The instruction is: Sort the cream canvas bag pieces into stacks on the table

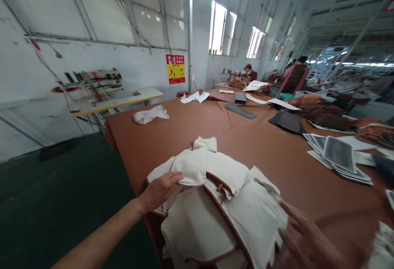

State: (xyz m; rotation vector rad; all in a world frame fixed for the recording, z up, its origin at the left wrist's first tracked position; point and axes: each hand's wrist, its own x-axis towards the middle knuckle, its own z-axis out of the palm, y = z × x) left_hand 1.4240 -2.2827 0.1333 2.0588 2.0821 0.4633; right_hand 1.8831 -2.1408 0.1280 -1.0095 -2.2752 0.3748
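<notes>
Cream fabric [197,219]: probably light, soft; grasp by bound edges.
Left hand [163,187]: partly extended on fabric; pinch unclear.
Right hand [304,236]: blurred beside fabric; grip indeterminable.

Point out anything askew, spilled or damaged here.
Just untidy: the cream fabric pieces form an uneven heap, the grey panels at the right are fanned out rather than squared, and a crumpled white bag lies near the brown table's left edge. No spill or damage stands out.
</notes>
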